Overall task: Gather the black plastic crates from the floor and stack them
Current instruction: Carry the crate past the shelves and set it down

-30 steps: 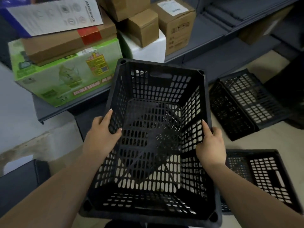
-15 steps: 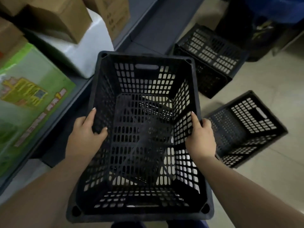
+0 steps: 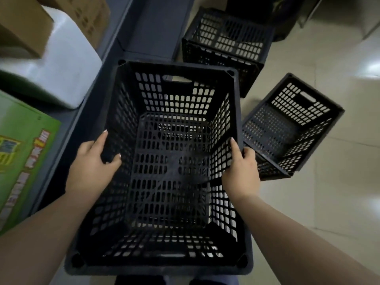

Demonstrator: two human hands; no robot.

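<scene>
Head view: left hand [image 3: 92,167] clamped on the left rim of the held crate [image 3: 164,182], thumb inside the wall, fingers outside; right hand [image 3: 241,171] likewise gripping the right rim. Crate carried open side up, close to the body, above the floor [image 3: 329,202]. Two further crates on the floor: tilted crate [image 3: 292,124] just right; tipped crate [image 3: 224,42] beyond. Grey shelf [image 3: 144,27], white box [image 3: 61,64], green box [image 3: 22,157] at left.
</scene>
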